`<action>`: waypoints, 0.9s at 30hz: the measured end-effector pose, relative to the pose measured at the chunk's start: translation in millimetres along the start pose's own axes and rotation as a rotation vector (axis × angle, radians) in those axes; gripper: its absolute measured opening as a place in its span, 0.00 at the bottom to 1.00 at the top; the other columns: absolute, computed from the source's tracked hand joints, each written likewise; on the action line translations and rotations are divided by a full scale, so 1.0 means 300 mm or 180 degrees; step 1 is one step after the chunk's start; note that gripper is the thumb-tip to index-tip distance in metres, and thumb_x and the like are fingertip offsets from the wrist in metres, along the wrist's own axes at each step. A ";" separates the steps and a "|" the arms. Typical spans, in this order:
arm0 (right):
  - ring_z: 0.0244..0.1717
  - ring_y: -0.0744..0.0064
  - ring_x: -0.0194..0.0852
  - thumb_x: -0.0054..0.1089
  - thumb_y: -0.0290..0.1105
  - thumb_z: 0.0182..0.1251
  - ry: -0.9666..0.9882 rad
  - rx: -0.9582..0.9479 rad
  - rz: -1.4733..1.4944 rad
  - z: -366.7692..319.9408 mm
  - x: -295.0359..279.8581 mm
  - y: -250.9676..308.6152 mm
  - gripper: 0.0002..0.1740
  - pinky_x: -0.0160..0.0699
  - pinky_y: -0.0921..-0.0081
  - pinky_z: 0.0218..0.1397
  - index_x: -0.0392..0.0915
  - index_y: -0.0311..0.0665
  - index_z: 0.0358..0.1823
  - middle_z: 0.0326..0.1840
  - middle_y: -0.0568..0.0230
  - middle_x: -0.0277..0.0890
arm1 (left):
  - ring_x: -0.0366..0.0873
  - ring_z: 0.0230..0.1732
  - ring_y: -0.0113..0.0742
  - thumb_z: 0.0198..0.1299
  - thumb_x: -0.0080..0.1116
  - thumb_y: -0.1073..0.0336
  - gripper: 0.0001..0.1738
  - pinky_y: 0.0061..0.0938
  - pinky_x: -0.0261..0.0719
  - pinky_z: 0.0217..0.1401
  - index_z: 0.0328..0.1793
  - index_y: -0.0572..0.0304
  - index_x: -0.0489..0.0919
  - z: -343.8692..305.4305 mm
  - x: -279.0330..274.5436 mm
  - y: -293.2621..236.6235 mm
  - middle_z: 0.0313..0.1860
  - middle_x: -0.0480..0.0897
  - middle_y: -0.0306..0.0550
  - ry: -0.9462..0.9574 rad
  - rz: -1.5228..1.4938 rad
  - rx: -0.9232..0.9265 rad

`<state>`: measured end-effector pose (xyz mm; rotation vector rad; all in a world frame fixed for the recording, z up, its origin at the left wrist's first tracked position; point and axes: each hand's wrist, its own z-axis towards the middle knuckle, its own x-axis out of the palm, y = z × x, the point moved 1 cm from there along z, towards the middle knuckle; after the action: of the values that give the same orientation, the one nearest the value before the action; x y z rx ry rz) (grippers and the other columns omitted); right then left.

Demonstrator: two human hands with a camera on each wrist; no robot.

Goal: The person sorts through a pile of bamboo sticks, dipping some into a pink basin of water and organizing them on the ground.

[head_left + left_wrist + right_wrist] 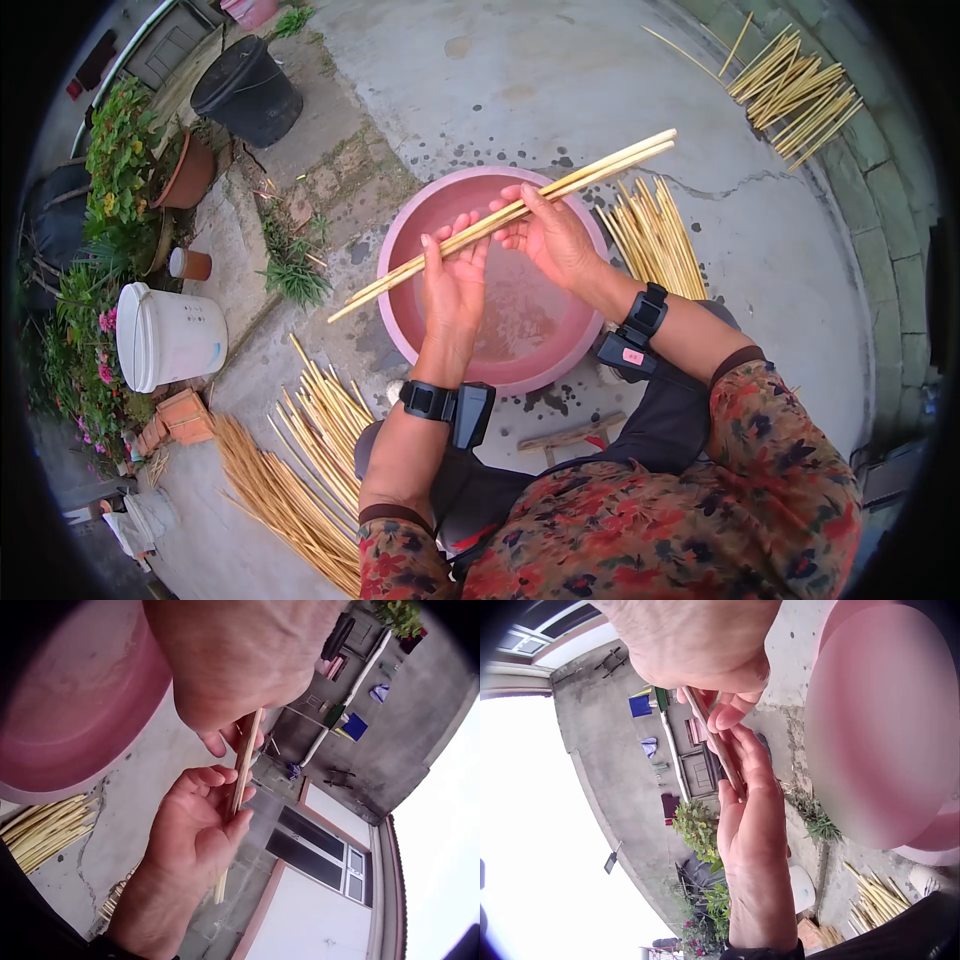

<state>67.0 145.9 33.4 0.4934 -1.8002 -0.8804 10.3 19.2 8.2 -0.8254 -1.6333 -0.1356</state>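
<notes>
Both hands hold a few long, straw-coloured stalks (pixel 625 153) slantwise over a pink basin (pixel 405 235) with shallow water in it. My left hand (pixel 455 280) is palm up, its thumb and fingers around the lower left part of the stalks. Close beside it, my right hand (pixel 555 240) pinches them between thumb and fingers, and their pale ends stick out to the upper right. In the left wrist view the stalks (pixel 246 761) run from one hand to the other. The right wrist view shows the left thumb lying along the stalks (pixel 718 746).
Cut stalks (pixel 660 240) lie right of the basin, with another pile (pixel 800 95) at the far right. More stalks (pixel 325 420) and a brushy bundle (pixel 270 490) lie at the lower left. A white bucket (pixel 170 335), black bucket (pixel 250 95) and potted plants stand on the left.
</notes>
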 end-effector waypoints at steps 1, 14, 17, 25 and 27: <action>0.33 0.73 0.73 0.46 0.46 0.65 0.0060 -0.0029 -0.0085 0.013 -0.014 -0.002 0.20 0.73 0.79 0.34 0.68 0.36 0.45 0.40 0.59 0.72 | 0.59 0.64 0.50 0.66 0.36 0.53 0.19 0.45 0.58 0.66 0.46 0.64 0.66 -0.014 0.005 0.005 0.58 0.66 0.60 -0.0152 -0.0022 -0.0103; 0.34 0.77 0.69 0.43 0.40 0.67 0.0587 -0.0374 -0.2556 0.056 0.001 -0.039 0.14 0.69 0.79 0.42 0.70 0.35 0.36 0.32 0.65 0.73 | 0.70 0.54 0.39 0.58 0.53 0.64 0.21 0.31 0.68 0.55 0.56 0.64 0.66 -0.023 0.008 -0.088 0.54 0.71 0.53 0.0076 0.2938 -0.0124; 0.37 0.69 0.73 0.45 0.39 0.65 0.0913 0.0071 -0.3398 0.021 0.072 -0.077 0.14 0.69 0.71 0.41 0.71 0.33 0.39 0.31 0.60 0.75 | 0.67 0.58 0.36 0.56 0.56 0.64 0.22 0.31 0.63 0.59 0.55 0.62 0.67 -0.028 0.054 -0.091 0.55 0.72 0.48 0.0608 0.2851 0.0576; 0.35 0.55 0.72 0.46 0.40 0.63 0.1851 -0.0653 -0.3862 0.056 0.106 -0.164 0.14 0.69 0.65 0.37 0.69 0.36 0.41 0.31 0.53 0.73 | 0.73 0.51 0.44 0.62 0.47 0.64 0.11 0.36 0.69 0.55 0.45 0.62 0.69 -0.013 -0.028 -0.167 0.40 0.78 0.51 0.0645 0.2292 0.0624; 0.33 0.57 0.71 0.46 0.40 0.64 0.1775 -0.0408 -0.3920 0.045 0.089 -0.154 0.14 0.68 0.65 0.36 0.68 0.37 0.41 0.29 0.54 0.72 | 0.74 0.50 0.46 0.63 0.45 0.64 0.10 0.39 0.72 0.53 0.42 0.63 0.69 -0.016 -0.008 -0.224 0.38 0.78 0.51 0.0572 0.1997 0.0832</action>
<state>41.1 102.1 12.1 1.6476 -0.7898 -1.4411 -24.4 -33.9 30.7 -1.0476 -1.1329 0.4254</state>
